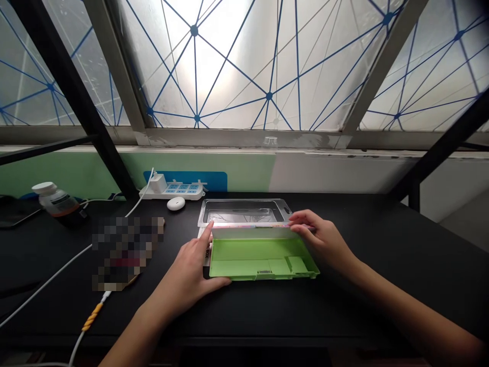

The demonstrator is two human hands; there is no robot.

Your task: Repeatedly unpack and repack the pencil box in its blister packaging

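Observation:
A green plastic case lies open on the black desk, its lid raised at the back. My left hand grips the case's left end, thumb along the front edge and a finger up at the lid's corner. My right hand holds the lid's right end with its fingers curled over the rim. Right behind the case lies a clear plastic blister tray.
A white power strip with a plugged charger sits at the back by the wall. A small white oval device lies beside it. A bottle with a white cap stands at the far left. White cables cross the left side of the desk.

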